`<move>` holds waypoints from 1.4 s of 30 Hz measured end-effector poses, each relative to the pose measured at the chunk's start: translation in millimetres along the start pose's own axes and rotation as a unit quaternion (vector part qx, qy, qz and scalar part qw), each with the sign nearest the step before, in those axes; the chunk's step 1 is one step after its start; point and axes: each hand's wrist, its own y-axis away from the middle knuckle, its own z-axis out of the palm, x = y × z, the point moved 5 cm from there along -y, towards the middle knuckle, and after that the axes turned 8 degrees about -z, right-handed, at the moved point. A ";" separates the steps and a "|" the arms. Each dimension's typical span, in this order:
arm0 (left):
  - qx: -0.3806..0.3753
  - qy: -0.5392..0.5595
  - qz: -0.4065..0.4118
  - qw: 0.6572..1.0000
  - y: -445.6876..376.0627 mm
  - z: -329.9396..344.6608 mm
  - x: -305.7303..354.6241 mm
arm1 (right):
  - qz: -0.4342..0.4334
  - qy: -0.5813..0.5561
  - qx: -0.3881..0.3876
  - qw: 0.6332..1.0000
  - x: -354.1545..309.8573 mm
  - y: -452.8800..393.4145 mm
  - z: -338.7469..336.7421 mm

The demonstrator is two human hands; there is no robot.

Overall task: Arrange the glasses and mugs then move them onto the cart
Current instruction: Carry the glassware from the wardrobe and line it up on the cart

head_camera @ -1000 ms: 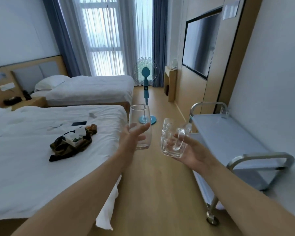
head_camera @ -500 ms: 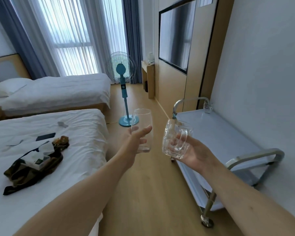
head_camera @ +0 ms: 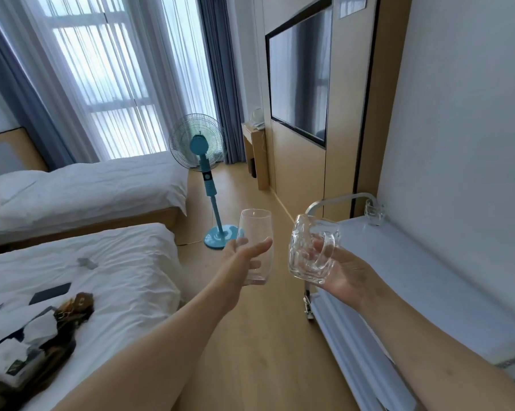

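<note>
I carry two pieces of glassware toward the cart. My left hand (head_camera: 244,259) wraps a tall clear tumbler (head_camera: 255,246), thumb across its front, held upright over the wooden floor (head_camera: 250,336). My right hand (head_camera: 343,277) cradles a clear glass mug (head_camera: 311,252) from beneath, a finger hooked through its thick handle; the mug leans slightly. Both are in the air, just short of the cart's near end.

The cart (head_camera: 428,280) stands along the right wall: a smooth pale blue top shelf with tubular metal rails at each end. A second glass mug (head_camera: 374,212) already sits at its far corner.

To do this well, I judge each piece should be lowered flat on its base, spaced apart so glass does not knock glass, and clear of the rail. Smooth glass is slippery, so I should let go only once it rests.

Left of me lies a bed (head_camera: 116,277) with rumpled white linen; beyond, a teal standing fan (head_camera: 204,161).
</note>
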 end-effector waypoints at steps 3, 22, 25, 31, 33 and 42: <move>-0.008 0.007 -0.012 1.000 -41.9 11.5 -0.8 | 0.000 -0.005 0.011 1.000 -3.5 -25.6 -18.3; -0.219 -0.064 -0.061 0.972 -307.3 90.4 52.3 | -0.162 0.017 0.205 0.965 -39.9 -182.3 -79.8; -0.249 -0.078 -0.067 0.963 -336.8 102.4 57.6 | -0.181 0.015 0.243 0.953 -40.6 -193.5 -88.8; -0.293 -0.097 -0.094 0.947 -371.5 134.2 53.0 | -0.206 0.012 0.311 0.928 -42.4 -199.3 -112.7; -0.305 -0.105 -0.099 0.941 -380.2 146.5 50.2 | -0.206 0.018 0.325 0.923 -46.5 -201.8 -121.3; -0.324 -0.125 -0.115 0.931 -425.1 216.0 34.9 | -0.202 0.028 0.353 0.913 -73.6 -221.7 -189.3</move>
